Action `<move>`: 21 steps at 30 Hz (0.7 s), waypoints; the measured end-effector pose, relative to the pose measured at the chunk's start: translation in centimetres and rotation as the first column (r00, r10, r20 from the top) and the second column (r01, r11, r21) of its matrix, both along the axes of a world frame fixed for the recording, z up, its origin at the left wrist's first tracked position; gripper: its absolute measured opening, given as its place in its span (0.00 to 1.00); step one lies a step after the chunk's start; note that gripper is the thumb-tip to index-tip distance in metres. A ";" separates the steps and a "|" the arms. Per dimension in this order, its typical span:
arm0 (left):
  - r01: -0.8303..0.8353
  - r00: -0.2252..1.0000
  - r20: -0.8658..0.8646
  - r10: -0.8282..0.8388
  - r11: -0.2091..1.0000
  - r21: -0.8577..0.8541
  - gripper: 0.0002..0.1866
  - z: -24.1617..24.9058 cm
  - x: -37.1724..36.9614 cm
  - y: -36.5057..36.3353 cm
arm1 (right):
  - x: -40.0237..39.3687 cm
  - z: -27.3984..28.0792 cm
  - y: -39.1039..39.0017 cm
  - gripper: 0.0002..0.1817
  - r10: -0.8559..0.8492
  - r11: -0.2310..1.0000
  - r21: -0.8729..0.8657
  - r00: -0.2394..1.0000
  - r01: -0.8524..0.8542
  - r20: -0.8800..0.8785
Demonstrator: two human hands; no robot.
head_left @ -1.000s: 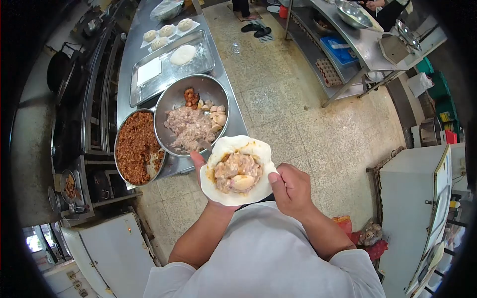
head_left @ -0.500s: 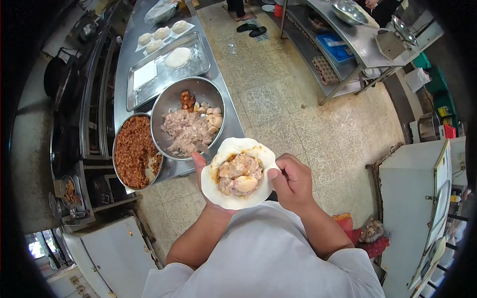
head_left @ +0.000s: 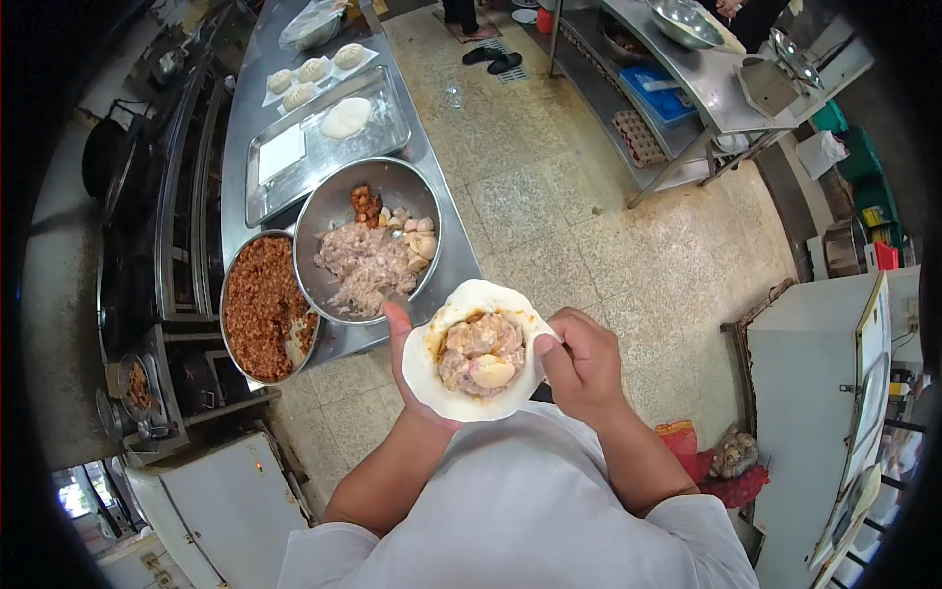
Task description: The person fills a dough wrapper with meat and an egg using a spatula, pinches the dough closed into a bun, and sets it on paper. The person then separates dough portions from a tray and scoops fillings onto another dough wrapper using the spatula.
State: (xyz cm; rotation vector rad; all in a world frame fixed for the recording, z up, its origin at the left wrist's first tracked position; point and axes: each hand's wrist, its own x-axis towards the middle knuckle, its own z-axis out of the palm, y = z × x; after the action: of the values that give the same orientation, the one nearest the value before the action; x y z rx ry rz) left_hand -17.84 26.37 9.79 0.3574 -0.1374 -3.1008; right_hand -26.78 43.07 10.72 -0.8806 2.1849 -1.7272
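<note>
A round white dough wrapper [head_left: 459,403] is held up in front of the chest, with pinkish meat filling [head_left: 480,339] and a pale yellow piece [head_left: 492,371] in its middle. My left hand [head_left: 405,368] cups the wrapper from below and the left, its thumb beside the rim. On the right edge, my right hand [head_left: 581,359] pinches the dough between thumb and curled fingers. Just beyond is a steel bowl [head_left: 424,187] of pale meat [head_left: 363,260], with reddish chunks and pale pieces. A second bowl [head_left: 228,339] of reddish-brown filling [head_left: 260,309] stands to its left.
On the steel table [head_left: 453,231], a tray [head_left: 257,201] holds a flat dough disc [head_left: 346,118] and a white square. Several pleated buns [head_left: 348,56] sit behind it. A shelved table [head_left: 721,113] stands right, a white cabinet [head_left: 805,383] lower right. Other people are partly visible at the top.
The wrapper's right side is drawn slightly further up and inward, making it look narrower. Both hands keep their hold. The view has shifted slightly.
</note>
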 end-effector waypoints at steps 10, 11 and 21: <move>0.073 0.996 -0.054 -0.070 0.996 0.056 0.55 0.3 -0.4 -0.4 | -0.7 0.4 -1.0 0.05 0.003 0.992 -0.126 0.988 0.016 0.155; 0.077 0.996 -0.053 -0.074 0.996 0.045 0.57 -0.2 -0.3 -0.6 | -0.7 0.3 -0.8 0.05 0.003 0.992 -0.126 0.988 0.017 0.155; 0.041 0.996 -0.074 -0.042 0.999 -0.018 0.56 0.4 -0.2 -0.7 | -0.4 0.8 -1.5 0.05 -0.031 0.996 -0.073 0.989 0.042 0.145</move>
State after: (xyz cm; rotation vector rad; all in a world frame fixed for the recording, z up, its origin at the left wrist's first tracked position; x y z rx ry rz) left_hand -18.02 25.68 10.22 0.2407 -0.1708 -3.1469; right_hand -27.23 41.56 11.51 -0.7121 2.0672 -1.8412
